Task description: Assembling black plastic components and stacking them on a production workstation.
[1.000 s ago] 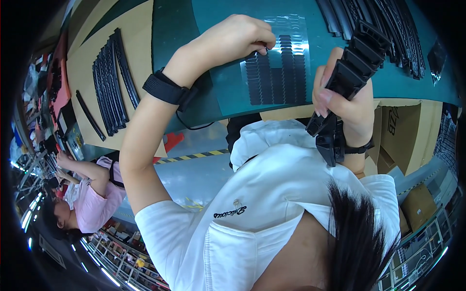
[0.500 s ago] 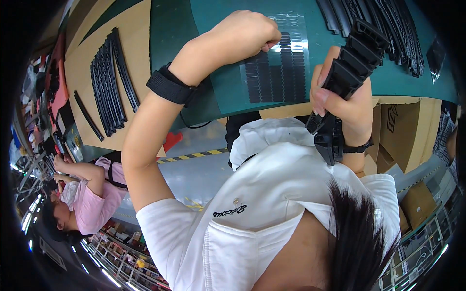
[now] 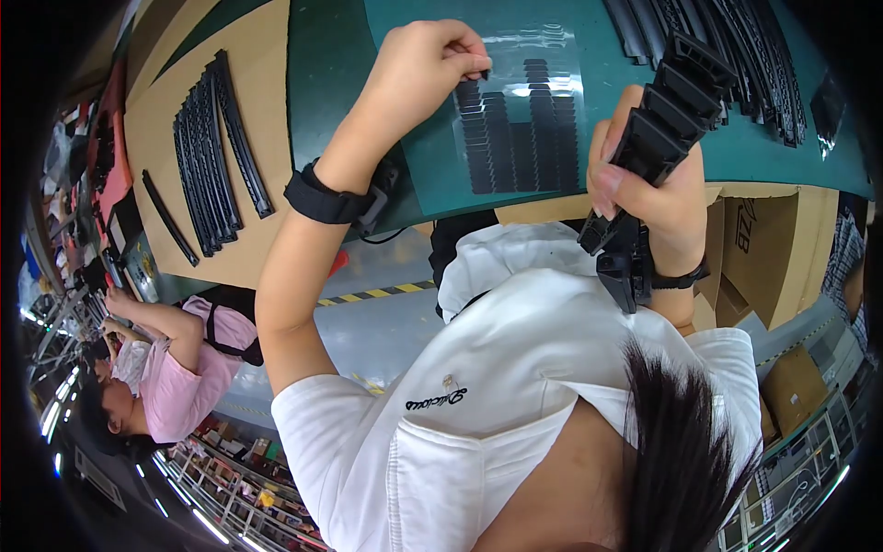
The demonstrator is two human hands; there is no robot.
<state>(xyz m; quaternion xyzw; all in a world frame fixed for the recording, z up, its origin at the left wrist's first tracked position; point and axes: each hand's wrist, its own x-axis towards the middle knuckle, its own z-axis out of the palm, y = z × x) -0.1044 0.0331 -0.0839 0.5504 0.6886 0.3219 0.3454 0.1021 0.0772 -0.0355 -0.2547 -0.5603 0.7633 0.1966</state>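
My left hand is over the far left edge of a clear sheet on the green table, thumb and forefinger pinched together. At their tips shows a small black piece, too small to make out well. Columns of thin black pads with jagged edges cover much of the sheet. To the right, my right hand grips a long black plastic part with box-like hollows along it. It is tilted, its far end up and right, its near end close to my white shirt.
Black curved strips lie side by side on cardboard at the left. More black strips are stacked at the far right. An open cardboard box stands below the table's right edge. A person in pink works at the left.
My left hand has moved left across the sheet, from its middle to its far left edge, and its pinching fingers now show. My right hand keeps the black plastic part almost still.
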